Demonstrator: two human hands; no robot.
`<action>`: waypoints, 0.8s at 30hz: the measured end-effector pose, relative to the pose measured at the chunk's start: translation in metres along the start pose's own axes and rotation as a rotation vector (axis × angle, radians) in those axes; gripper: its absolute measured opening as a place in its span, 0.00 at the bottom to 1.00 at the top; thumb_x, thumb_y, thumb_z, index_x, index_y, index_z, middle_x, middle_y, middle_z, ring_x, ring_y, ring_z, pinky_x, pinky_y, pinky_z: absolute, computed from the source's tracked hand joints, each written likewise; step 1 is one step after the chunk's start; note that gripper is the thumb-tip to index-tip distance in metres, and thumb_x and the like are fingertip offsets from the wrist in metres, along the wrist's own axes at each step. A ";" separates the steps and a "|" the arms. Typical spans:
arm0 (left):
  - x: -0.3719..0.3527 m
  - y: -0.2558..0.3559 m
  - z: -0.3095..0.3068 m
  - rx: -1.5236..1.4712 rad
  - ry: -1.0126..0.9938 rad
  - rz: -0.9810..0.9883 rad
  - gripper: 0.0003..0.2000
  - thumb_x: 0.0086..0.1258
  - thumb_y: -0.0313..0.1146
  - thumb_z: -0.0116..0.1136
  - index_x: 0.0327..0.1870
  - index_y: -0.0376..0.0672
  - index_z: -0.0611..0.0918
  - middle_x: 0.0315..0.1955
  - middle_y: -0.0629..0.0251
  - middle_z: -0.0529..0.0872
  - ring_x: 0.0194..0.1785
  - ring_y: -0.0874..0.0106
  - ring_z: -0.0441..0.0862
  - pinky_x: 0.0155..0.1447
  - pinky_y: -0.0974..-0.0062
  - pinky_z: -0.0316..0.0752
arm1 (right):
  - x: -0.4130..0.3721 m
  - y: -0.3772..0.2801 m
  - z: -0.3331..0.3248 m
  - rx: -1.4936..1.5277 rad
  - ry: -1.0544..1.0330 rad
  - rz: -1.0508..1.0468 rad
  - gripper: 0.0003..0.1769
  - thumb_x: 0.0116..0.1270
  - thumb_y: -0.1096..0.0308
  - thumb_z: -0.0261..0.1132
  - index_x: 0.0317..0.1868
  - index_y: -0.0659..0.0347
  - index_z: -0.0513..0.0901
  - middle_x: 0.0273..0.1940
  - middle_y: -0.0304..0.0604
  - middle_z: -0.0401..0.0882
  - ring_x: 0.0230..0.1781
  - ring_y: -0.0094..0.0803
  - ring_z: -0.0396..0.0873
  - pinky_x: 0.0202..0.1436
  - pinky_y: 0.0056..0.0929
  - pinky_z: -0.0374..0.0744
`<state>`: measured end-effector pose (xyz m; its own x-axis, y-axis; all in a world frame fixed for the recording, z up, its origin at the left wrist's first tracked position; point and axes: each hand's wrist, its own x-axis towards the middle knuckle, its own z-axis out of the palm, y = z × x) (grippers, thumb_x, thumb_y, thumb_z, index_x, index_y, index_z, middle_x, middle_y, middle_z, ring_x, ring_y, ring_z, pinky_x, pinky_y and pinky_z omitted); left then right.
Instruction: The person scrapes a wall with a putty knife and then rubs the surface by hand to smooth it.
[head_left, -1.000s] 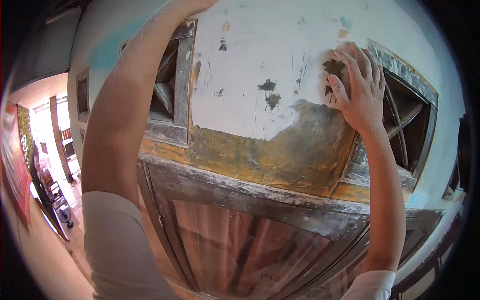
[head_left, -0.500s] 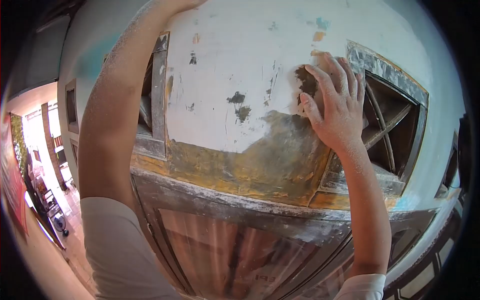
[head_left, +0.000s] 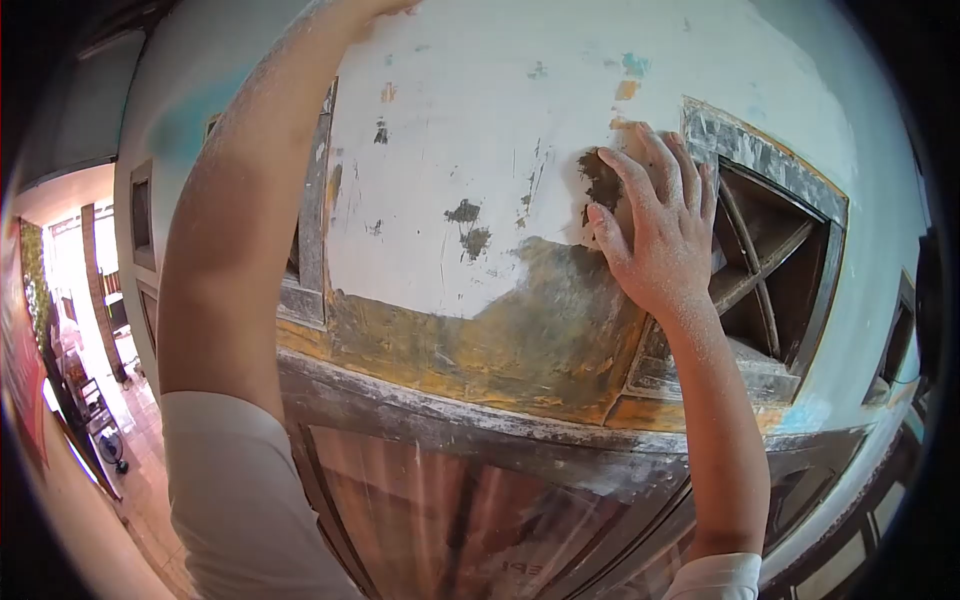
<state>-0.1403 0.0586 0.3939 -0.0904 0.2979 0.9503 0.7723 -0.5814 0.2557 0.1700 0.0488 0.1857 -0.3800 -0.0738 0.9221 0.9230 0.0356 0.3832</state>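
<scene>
My right hand [head_left: 665, 235], dusted with white powder, lies against the wall with its fingers spread. It covers part of a dark bare patch [head_left: 600, 182] and holds nothing that I can see. Just right of it is a worn wooden vent opening [head_left: 770, 250] with crossed bars. My left arm reaches up along the left side, and only a sliver of my left hand [head_left: 385, 8] shows at the top edge; its fingers are hidden. Between the arms, the white wall [head_left: 430, 160] has scraped spots and scratches, with a rough ochre and grey area [head_left: 480, 350] below.
Beneath the wall runs a weathered wooden ledge [head_left: 500, 415] above a glazed door panel [head_left: 430, 500] with reflections. A second framed opening is partly hidden behind my left arm. At far left, a bright doorway shows a tiled floor [head_left: 150, 500] and a small fan [head_left: 112, 450].
The view has shifted slightly, so the wall sits a little lower and further left. My right hand stays at the dark patch, its fingers still spread. My left arm remains raised.
</scene>
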 end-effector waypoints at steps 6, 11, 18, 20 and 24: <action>0.028 -0.002 0.019 -0.127 0.091 -0.045 0.29 0.80 0.46 0.52 0.75 0.36 0.69 0.68 0.42 0.76 0.68 0.51 0.78 0.69 0.51 0.75 | -0.002 0.001 0.001 0.032 0.004 0.008 0.27 0.73 0.49 0.66 0.71 0.38 0.76 0.77 0.44 0.65 0.81 0.49 0.57 0.84 0.63 0.52; 0.081 -0.033 0.018 0.350 0.116 0.176 0.25 0.78 0.44 0.50 0.64 0.31 0.80 0.61 0.38 0.83 0.67 0.44 0.79 0.72 0.52 0.72 | 0.000 0.000 0.000 0.039 0.011 0.014 0.28 0.72 0.49 0.66 0.71 0.38 0.76 0.77 0.43 0.65 0.82 0.49 0.57 0.84 0.63 0.52; 0.076 -0.015 0.037 0.331 0.165 0.320 0.27 0.78 0.46 0.51 0.66 0.30 0.78 0.67 0.39 0.79 0.71 0.44 0.76 0.73 0.51 0.70 | -0.001 0.000 -0.001 0.044 0.016 0.024 0.27 0.72 0.48 0.65 0.71 0.37 0.77 0.77 0.43 0.65 0.82 0.48 0.57 0.84 0.62 0.52; 0.033 0.035 0.027 0.269 0.116 0.075 0.27 0.78 0.45 0.52 0.67 0.31 0.78 0.68 0.40 0.78 0.73 0.45 0.74 0.75 0.51 0.68 | 0.000 0.001 0.000 0.046 0.026 0.030 0.27 0.73 0.48 0.65 0.70 0.37 0.77 0.78 0.43 0.65 0.82 0.48 0.57 0.84 0.62 0.52; 0.040 0.038 0.023 0.175 0.087 0.064 0.27 0.78 0.45 0.53 0.67 0.31 0.78 0.69 0.40 0.78 0.73 0.45 0.74 0.75 0.52 0.68 | -0.001 0.000 0.001 0.045 0.016 0.030 0.27 0.73 0.47 0.64 0.70 0.37 0.77 0.78 0.43 0.64 0.82 0.48 0.56 0.85 0.61 0.51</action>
<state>-0.1000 0.0658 0.4377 -0.0861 0.1933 0.9774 0.8749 -0.4545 0.1670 0.1705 0.0496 0.1849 -0.3509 -0.0875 0.9323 0.9301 0.0830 0.3578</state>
